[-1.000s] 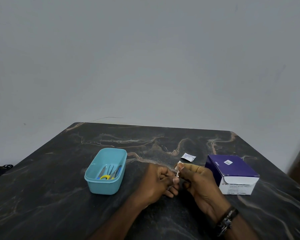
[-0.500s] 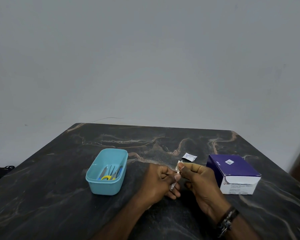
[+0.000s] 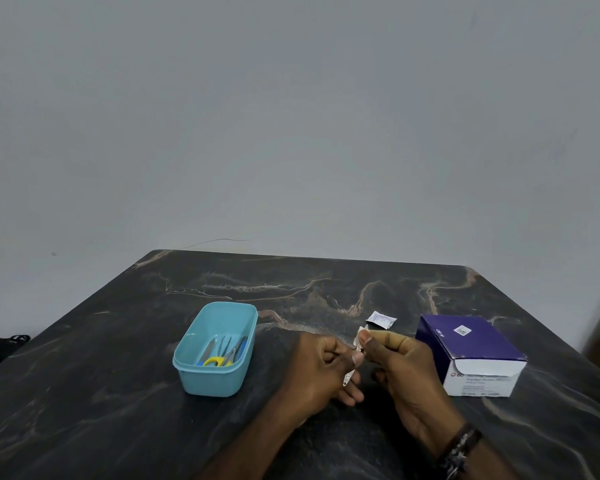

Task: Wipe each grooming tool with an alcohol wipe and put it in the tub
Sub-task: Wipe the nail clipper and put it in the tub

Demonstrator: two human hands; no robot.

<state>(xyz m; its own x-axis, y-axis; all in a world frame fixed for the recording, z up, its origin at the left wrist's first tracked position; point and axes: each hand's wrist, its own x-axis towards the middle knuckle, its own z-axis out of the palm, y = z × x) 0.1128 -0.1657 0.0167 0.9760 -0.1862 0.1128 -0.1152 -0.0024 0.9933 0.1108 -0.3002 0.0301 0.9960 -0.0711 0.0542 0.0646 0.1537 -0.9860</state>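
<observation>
Nearest the table's front edge, the left hand [image 3: 321, 370] pinches a small slim metal grooming tool [image 3: 347, 377] between thumb and curled fingers, its silvery tip sticking out below the thumb. Just beside it, the right hand [image 3: 400, 367], with a dark beaded bracelet [image 3: 459, 446] at the wrist, pinches a crumpled white alcohol wipe [image 3: 361, 337] between thumb and forefinger, folded over the tool's upper end. What kind of tool it is cannot be told at this size.

The tool is thin and probably slick from the alcohol, so a pull on the wipe with too light a pinch could let it slip onto the dark veined marble table [image 3: 118, 393].

Left of the hands, well apart, stands the light blue plastic tub [image 3: 191, 370], already holding yellow-handled scissors [image 3: 219, 360] and other slim tools. Toward the right edge sits the purple and white cardboard wipe box [image 3: 471, 355], and beyond the hands a torn white sachet [image 3: 381, 319] lies flat.
</observation>
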